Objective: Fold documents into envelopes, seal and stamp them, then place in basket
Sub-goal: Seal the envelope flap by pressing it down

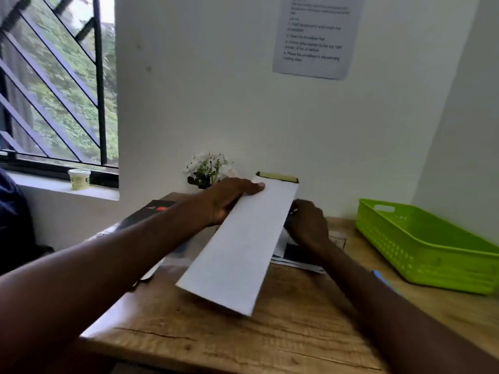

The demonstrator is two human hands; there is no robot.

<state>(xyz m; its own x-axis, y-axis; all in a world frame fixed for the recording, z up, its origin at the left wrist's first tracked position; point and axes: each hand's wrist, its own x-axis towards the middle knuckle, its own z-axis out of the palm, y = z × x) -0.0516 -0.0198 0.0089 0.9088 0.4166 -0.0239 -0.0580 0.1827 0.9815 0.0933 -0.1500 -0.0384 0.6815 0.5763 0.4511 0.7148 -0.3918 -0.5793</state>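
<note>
Left hand (229,198) grip on raised envelope (237,249).

Envelope (237,249) held above table (243,344) centre by left hand (229,201); right hand (307,225) just right of it, over papers (297,261). Basket (426,247) at table's right. Plant (208,170) behind, against wall (tub (79,178) on windowsill, far left).

- The envelope (237,247) was plain white.
- The basket (421,247), at three o'clock, was lime green with perforated walls.
- The table (243,344) showed brown wood grain.
- The flowers (208,166), at twelve o'clock, were white.
</note>
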